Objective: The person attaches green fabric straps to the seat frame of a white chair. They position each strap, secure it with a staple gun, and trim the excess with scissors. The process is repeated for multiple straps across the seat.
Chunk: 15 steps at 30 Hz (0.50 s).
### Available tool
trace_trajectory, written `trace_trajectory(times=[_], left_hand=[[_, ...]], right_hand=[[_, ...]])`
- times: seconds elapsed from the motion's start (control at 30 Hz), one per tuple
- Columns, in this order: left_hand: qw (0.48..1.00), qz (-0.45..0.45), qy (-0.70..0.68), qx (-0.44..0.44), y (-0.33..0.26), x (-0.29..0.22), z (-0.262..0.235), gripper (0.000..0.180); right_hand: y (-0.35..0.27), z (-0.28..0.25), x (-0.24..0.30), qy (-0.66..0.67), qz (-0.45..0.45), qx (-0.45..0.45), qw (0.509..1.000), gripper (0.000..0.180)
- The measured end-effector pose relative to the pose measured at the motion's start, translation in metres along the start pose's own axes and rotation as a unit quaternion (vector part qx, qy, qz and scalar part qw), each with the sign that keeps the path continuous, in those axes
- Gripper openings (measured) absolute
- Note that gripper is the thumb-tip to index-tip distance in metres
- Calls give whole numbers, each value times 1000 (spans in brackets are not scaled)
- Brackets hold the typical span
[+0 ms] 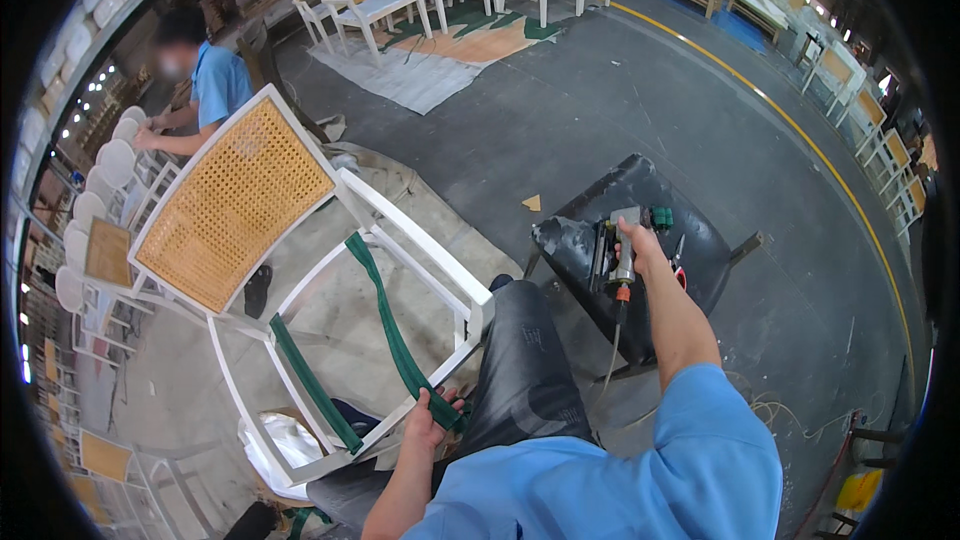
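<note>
In the left hand [430,420], the near end of a green strap [386,320] is gripped with the fingers closed in, right at the near rail of a white chair frame [480,312]. From there, the strap is stretched across the open seat to the far rail. A second green strap [312,380] is laid across the same opening, further left, and a woven cane panel [235,202] is set in the frame's backrest. By the right hand [641,244], a grey air tool [625,268] is held, the fingers wrapped around its body; whether its trigger is pressed cannot be told. An orange fitting [623,293] is seen at its lower end, joined to a thin hose [613,350]. The tool is held over a worn black padded seat [615,188], on which a green spool [663,218] and scissors with red handles [681,262] are placed beside the right hand. At the upper left, a co-worker in a blue shirt [221,83] is seen, hands near round white pads [117,160].
</note>
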<state>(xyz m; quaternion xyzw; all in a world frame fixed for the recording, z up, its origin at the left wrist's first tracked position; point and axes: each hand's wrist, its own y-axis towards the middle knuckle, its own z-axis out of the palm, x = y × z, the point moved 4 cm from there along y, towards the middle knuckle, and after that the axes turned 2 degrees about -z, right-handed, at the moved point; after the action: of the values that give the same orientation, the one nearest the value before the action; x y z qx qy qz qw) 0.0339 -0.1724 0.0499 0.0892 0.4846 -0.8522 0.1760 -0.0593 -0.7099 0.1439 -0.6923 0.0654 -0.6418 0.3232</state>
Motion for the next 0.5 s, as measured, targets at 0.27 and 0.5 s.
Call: trace_trajectory(times=[0.27,0.5], left_hand=[[994,38,89,-56,-5,0,-4,44],[991,52,106,-58,-1,0,-15,33]], right_hand=[[-78,31,37,-81,-118,102,984,30],[-172,60,69,-84,-166,219,958,38]])
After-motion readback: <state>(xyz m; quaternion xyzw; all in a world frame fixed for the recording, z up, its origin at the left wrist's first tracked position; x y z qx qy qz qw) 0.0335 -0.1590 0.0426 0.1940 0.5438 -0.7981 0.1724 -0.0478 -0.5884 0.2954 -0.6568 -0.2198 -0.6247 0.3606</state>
